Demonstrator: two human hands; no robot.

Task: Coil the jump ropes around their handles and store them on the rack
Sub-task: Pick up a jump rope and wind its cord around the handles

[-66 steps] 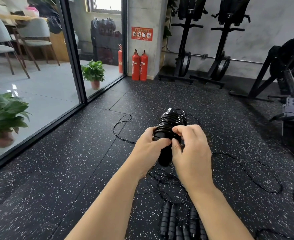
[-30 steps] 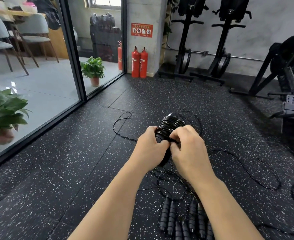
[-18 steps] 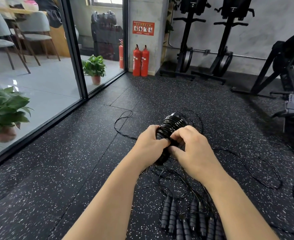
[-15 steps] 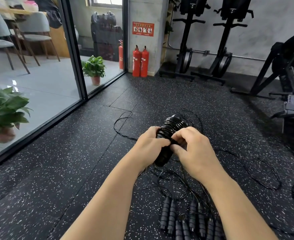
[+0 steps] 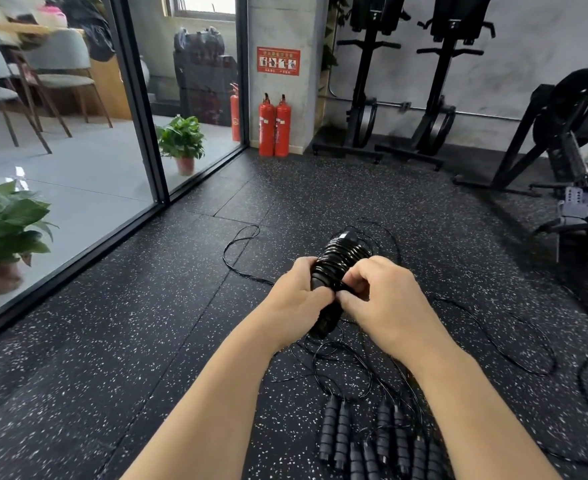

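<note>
— Out over the speckled floor (image 5: 119, 341), chest-high in front of you, what is your left hand (image 5: 294, 299) doing?

— Your left hand is wrapped round the lower part of the paired handles (image 5: 329, 308), thumb across the front. I'd judge you hold them there so the upper part stays free for winding; the black cord (image 5: 343, 256) already sits on it in tight stacked turns, tilted up and away from you toward the right.

— And your right hand (image 5: 386, 301)?

— It is curled in against the bundle just below the coils, fingertips (image 5: 349, 296) meeting your left thumb. It seems to pinch the cord's tail there, though the cord itself is hidden between your fingers, so you can't be sure. Both hands are together, clamped on the same bundle, one on each side of it.

— Why so close?

— Probably to keep tension while you tuck the end; let go on either side and the turns would likely spring loose.

— Where is everything else?

— Below your wrists, loose rope (image 5: 514, 348) loops across the floor, and more handles (image 5: 372, 441) lie side by side near the bottom edge, not yet coiled. No storage rack for them is clearly identifiable; the black stands (image 5: 368, 98) at the far wall may be other equipment.
</note>
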